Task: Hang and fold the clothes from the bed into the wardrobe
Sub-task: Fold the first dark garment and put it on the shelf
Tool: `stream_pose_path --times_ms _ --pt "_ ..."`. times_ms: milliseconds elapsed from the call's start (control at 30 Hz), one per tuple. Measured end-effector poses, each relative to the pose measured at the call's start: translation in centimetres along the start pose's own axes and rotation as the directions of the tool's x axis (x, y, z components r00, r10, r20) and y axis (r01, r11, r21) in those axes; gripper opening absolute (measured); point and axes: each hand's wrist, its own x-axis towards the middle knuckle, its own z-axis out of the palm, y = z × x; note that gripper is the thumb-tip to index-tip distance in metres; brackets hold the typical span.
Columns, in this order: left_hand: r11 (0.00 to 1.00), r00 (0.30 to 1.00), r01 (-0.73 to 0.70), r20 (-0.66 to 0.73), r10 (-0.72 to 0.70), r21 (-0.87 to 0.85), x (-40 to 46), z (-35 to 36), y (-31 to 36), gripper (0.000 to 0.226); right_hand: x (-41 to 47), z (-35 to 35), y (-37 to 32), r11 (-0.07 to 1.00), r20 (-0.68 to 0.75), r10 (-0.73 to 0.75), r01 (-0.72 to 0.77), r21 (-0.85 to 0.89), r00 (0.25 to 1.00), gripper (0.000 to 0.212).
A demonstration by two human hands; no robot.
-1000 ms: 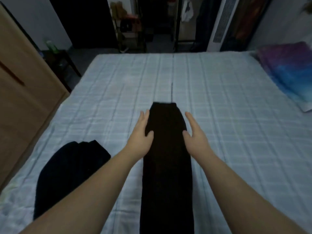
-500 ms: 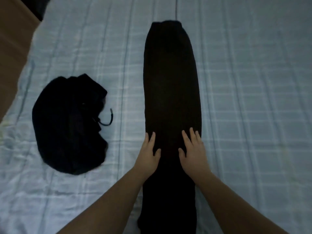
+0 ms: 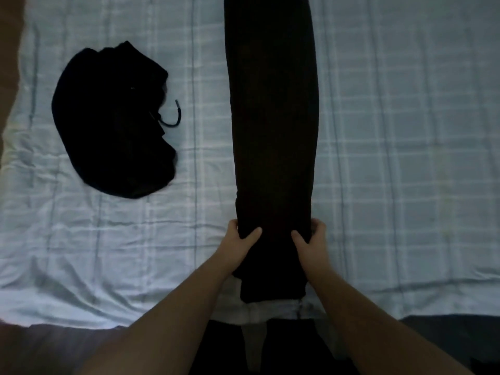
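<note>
A long dark pair of trousers (image 3: 272, 117), folded lengthwise into one narrow strip, lies straight up the middle of the bed (image 3: 392, 158). Its near end reaches the bed's front edge. My left hand (image 3: 240, 240) grips the strip's left edge near that end, thumb on top and fingers tucked under. My right hand (image 3: 311, 239) grips the right edge the same way, level with the left. A crumpled black garment with a drawstring (image 3: 113, 120) lies to the left, apart from both hands.
The bed carries a pale blue checked sheet, wrinkled at the front left. A brown wooden panel (image 3: 8, 63) runs along the left edge of view. Dark floor (image 3: 446, 336) shows below the bed's front edge at the right.
Both hands slid down the trousers toward me and went from lying flat on the cloth to gripping its two side edges near the close end. The camera tilted further down.
</note>
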Motion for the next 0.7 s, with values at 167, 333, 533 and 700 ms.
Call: stream_pose_path --times_ms 167,333,533,700 --pt "0.995 0.977 0.103 0.185 -0.103 0.006 -1.9 -1.4 -1.3 0.069 -2.5 -2.1 1.6 0.935 0.292 0.231 -0.294 0.197 0.928 0.050" --pt "0.963 0.960 0.199 0.232 -0.155 -0.180 -5.0 -1.5 -2.1 0.042 -5.3 -4.1 0.6 0.860 0.430 0.190 -0.361 0.361 0.883 0.034" --pt "0.992 0.987 0.115 0.118 -0.110 -0.043 -5.4 0.3 -5.5 0.042 -4.6 -3.2 5.2 0.953 0.223 0.202 -0.244 0.181 0.954 0.035" --pt "0.931 0.998 0.018 -0.065 0.007 0.365 -5.1 1.1 -6.7 0.046 -4.7 -2.4 5.5 0.968 0.031 0.109 -0.098 -0.232 0.994 0.044"
